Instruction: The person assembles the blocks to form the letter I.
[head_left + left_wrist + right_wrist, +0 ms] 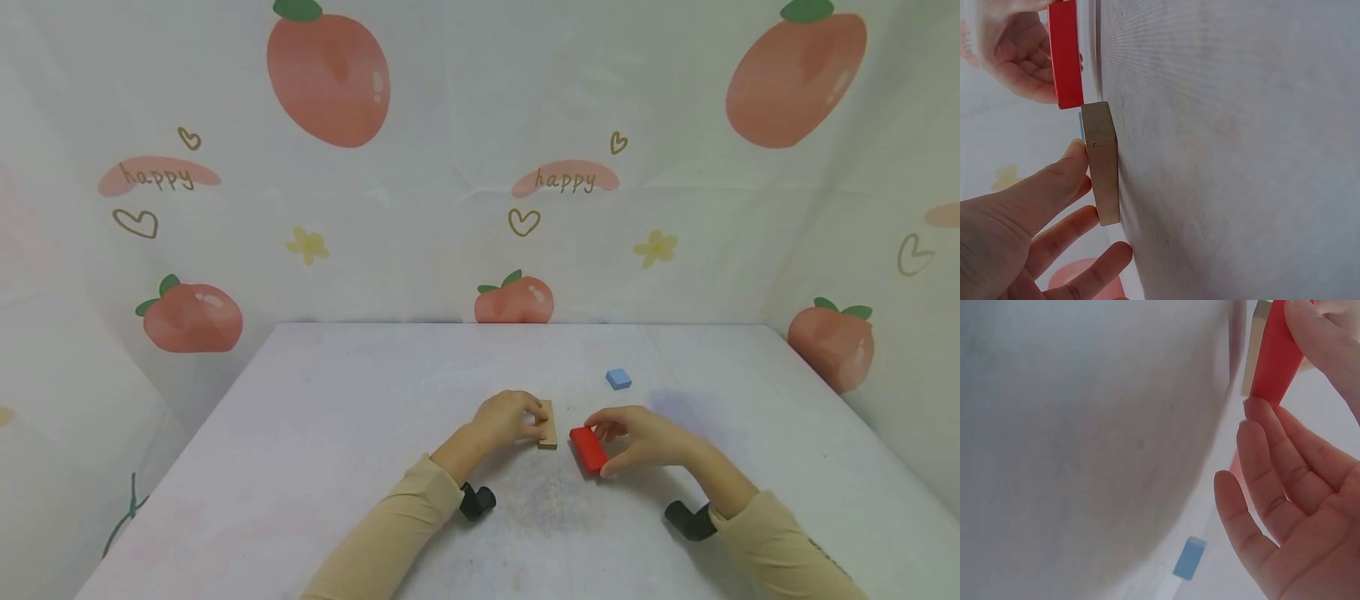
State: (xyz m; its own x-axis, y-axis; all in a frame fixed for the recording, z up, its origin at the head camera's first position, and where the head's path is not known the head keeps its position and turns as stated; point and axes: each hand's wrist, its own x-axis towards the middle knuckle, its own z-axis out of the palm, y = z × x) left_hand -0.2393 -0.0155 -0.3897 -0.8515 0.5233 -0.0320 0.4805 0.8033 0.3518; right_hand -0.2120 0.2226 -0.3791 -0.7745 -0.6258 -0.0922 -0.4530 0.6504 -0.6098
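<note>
A plain wooden block lies lengthwise on the table, and my left hand holds it from its left side. The left wrist view shows the thumb and fingertips at the wooden block, with one finger stretched beyond it. To the right, my right hand pinches a red block by its two ends between thumb and forefinger. The other right fingers spread loosely away from the red block. In the left wrist view a gap shows between the red block and the tabletop.
A small blue block lies farther back on the white table. Black wrist mounts hang below both sleeves. Behind the table's far edge hangs a white curtain printed with peaches.
</note>
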